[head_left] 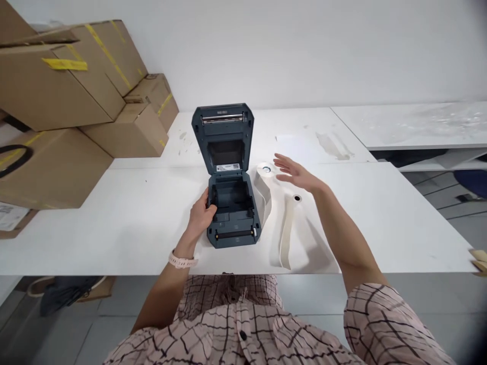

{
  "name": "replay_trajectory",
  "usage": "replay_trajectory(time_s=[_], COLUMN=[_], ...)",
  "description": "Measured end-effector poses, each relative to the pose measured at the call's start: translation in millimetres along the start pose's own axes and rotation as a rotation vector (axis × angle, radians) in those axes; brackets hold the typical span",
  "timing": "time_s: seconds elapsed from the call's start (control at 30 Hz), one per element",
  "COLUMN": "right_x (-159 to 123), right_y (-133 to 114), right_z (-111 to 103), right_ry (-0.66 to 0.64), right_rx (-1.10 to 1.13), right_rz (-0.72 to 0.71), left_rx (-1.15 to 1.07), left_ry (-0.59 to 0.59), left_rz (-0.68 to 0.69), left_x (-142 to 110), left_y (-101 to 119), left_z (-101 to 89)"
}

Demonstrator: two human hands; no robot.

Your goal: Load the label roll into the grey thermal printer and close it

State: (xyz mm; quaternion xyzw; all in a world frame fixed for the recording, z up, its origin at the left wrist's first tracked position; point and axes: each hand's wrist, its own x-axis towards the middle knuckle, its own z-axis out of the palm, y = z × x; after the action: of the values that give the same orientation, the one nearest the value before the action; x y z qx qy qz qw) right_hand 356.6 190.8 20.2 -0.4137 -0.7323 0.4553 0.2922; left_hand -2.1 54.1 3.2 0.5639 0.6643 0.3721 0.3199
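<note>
A dark grey label printer (235, 218) stands on the white table with its lid (225, 134) raised and its roll bay showing no roll. My left hand (201, 212) grips the printer's left side, thumb over the edge of the bay. My right hand (294, 172) hovers with fingers stretched out and nothing in it, close to a white label roll (262, 170). From that roll a loose strip runs down beside the printer. A smaller roll (296, 198) with a dark core lies below my right hand, its pale strip (286, 238) unrolled toward the table's front edge.
Several cardboard boxes (129, 129) with yellow tape are stacked on the left of the table (152, 223). A white wall rises behind. At the right stands another white table (418, 124) with a shelf below it, and a blue seat (472, 181) is beyond.
</note>
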Motion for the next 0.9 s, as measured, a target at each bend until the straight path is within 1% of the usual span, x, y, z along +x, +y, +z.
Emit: replay_trajectory(time_s=[0.07, 0.13, 0.2, 0.27, 0.3, 0.37, 0.4, 0.47, 0.53, 0.57, 0.63, 0.67, 0.73, 0.8, 0.9], right_x=[-31, -58, -74, -79, -78, -75, -74, -71, -63, -57, -36, -22, 7, 32, 51], right_y=[5, 14, 21, 24, 21, 6, -7, -41, -81, -100, -130, -141, -150, -149, -139], right_z=[-20, -26, -15, 7, 18, 36, 40, 44, 48, 52, 68, 79, 104, 127, 150], right_ry=[-0.043, -0.123, -0.190, -0.204, -0.195, -0.178, -0.178, -0.218, -0.297, -0.330, -0.369, -0.381, -0.407, -0.446, -0.491], right_rx=[0.030, 0.010, -0.032, -0.051, -0.047, 0.001, 0.035, 0.092, 0.078, 0.025, -0.159, -0.271, -0.504, -0.714, -0.923], right_rz=[0.062, 0.102, 0.097, 0.068, 0.058, 0.026, 0.001, -0.068, -0.151, -0.184, -0.211, -0.201, -0.136, -0.049, 0.030], left_rx=[-0.001, 0.001, 0.002, 0.002, 0.006, 0.024, 0.035, 0.048, 0.061, 0.078, 0.127, 0.147, 0.167, 0.177, 0.215], left_ry=[-0.014, -0.022, -0.026, -0.027, -0.028, -0.035, -0.043, -0.066, -0.085, -0.088, -0.091, -0.094, -0.110, -0.141, -0.177], left_rz=[-0.025, -0.056, -0.072, -0.065, -0.056, -0.044, -0.040, -0.033, -0.033, -0.035, -0.041, -0.041, -0.043, -0.061, -0.087], left_x=[0, 0, -1, -2, -2, -3, -3, -3, -3, -2, -1, -1, 1, 1, 2], left_y=[1, 3, 6, 9, 11, 13, 14, 15, 17, 18, 19, 20, 21, 21, 20], left_z=[0.2, 0.5, 0.5, -0.1, -0.6, -2.1, -3.0, -4.7, -6.1, -6.6, -7.4, -7.7, -8.3, -8.5, -7.8])
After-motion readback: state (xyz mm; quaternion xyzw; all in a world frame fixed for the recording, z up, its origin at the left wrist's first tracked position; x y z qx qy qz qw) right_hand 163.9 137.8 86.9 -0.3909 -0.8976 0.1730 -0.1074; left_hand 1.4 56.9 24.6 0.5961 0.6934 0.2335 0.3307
